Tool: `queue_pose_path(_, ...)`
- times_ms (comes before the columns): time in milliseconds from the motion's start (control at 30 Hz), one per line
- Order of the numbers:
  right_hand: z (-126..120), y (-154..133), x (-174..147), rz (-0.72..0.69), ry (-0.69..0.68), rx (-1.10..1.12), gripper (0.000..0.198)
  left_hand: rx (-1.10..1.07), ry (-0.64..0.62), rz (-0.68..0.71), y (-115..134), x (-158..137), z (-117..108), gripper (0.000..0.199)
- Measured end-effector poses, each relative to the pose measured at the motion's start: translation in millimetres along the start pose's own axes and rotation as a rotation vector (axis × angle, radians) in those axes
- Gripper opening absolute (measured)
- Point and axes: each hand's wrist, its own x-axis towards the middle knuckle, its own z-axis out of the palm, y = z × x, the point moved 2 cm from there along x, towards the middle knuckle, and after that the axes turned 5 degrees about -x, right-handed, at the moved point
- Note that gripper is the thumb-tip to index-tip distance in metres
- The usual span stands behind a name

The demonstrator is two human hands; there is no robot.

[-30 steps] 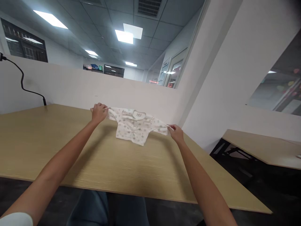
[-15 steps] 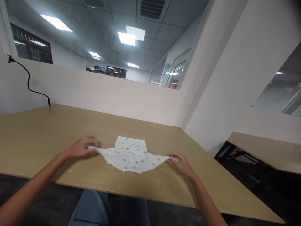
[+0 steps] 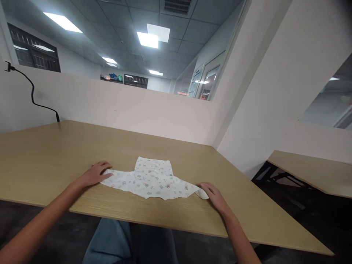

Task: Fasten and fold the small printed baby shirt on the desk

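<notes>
- Seemingly spreading patterned top (image 3: 152, 183) on tabletop (image 3: 82, 146), lower centre.
- Resting left hand (image 3: 96, 173), loosely outstretched, on one cuff (image 3: 109, 181).
- Touching curled cuff (image 3: 202, 194) with half-bent right hand (image 3: 213, 194); cannot tell whether gripping.
- Likely needing that curl flattened.

Printed shirt (image 3: 154, 181) lies on tan table (image 3: 82, 146)

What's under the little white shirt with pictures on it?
The tan table shows around the shirt. The shirt covers the patch right beneath it, so I can't see whether anything else is under there.
</notes>
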Motion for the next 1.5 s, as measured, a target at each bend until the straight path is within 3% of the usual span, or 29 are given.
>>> queue_pose_path(233, 4, 7, 2, -0.118, 0.019, -0.156, 0.035, -0.125, 0.036, 0.026, 7, 3, -12, 0.038)
queue_pose_path(367, 2, 10, 1, -0.042, 0.147, -0.156, 0.036, -0.283, 0.041, -0.05, 9, 0, -16, 0.043)
queue_pose_path(533, 5, 18, 1, 0.007, 0.155, -0.167, 0.046, -0.49, 0.005, -0.092, 27, 0, -27, 0.057)
queue_pose_path(633, 6, 22, 3, -0.017, 0.169, -0.235, 0.045, -0.54, -0.078, -0.091, 60, 6, -38, 0.068)
queue_pose_path(767, 8, 26, 4, -0.023, 0.176, -0.301, 0.043, -0.646, -0.182, 0.038, 132, 21, -46, 0.07)
queue_pose_path(900, 5, 23, 1, 0.011, 0.211, -0.295, 0.043, -0.788, -0.443, 0.23, 199, 45, -31, 0.066)
queue_pose_path(967, 3, 18, -1, 0.022, 0.223, -0.262, 0.042, -0.751, -0.342, 0.264, 212, 64, -18, 0.061)
queue_pose_path(1067, 1, 5, -1, 0.077, 0.235, -0.123, 0.043, -0.735, -0.024, 0.211, 198, 99, 14, 0.053)
queue_pose_path(1167, 7, -19, 7, 0.164, 0.225, 0.075, 0.043, -0.759, 0.216, 0.044, 159, 126, 53, 0.042)
queue_pose_path(1300, 29, -78, 26, 0.151, 0.225, 0.109, 0.042, -0.502, 0.269, -0.016, 116, 132, 87, 0.03)
queue_pose_path(1400, 56, -135, 43, 0.068, 0.0, 0.162, 0.047, -0.327, 0.224, -0.083, 102, 124, 92, 0.028)
queue_pose_path(1500, 87, -176, 60, -0.016, -0.424, 0.242, 0.056, -0.226, 0.196, -0.144, 99, 118, 90, 0.029)
